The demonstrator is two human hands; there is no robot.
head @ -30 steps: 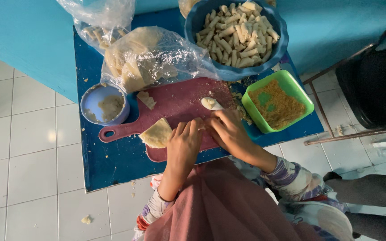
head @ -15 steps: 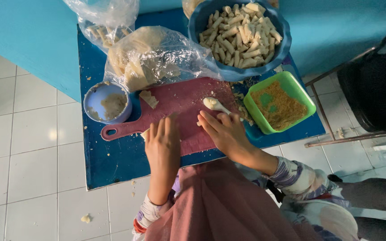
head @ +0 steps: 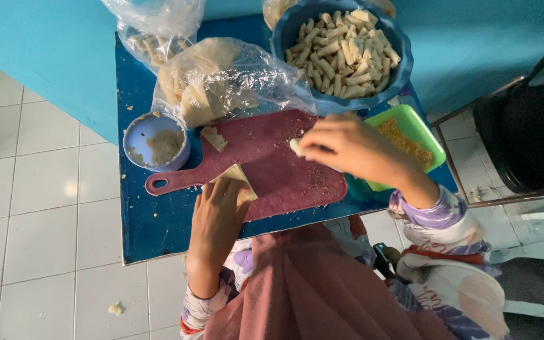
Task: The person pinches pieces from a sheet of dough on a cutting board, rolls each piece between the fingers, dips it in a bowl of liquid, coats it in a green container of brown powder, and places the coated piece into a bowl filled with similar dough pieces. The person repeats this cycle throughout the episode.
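Your left hand (head: 218, 217) has slid down-left since half a sec ago: it's now flat, fingers spread, pressing on a pale wrapper sheet (head: 239, 182) at the lower-left edge of the maroon cutting board (head: 272, 160). Your right hand (head: 347, 148) lifted toward centre-right of frame, fingers pinched round a small pale rolled piece (head: 295, 146), held just above the board's right part. In my view, that means one roll's finished and the next sheet's being readied.

Round it: a blue bowl (head: 281, 47) of finished rolls at upper right, a green tray (head: 420, 126) w/ brown crumbs right of the board, and a small blue cup (head: 135, 135) of paste at centre-left. A clear bag of wrappers (head: 221, 79) sits at top centre.

Surface is a blue table (head: 152, 220) vs. a teal wall (head: 45, 44), white floor tiles (head: 39, 189) at left w/ a scrap dropped at lower left. A dark chair (head: 530, 126) stands at right.
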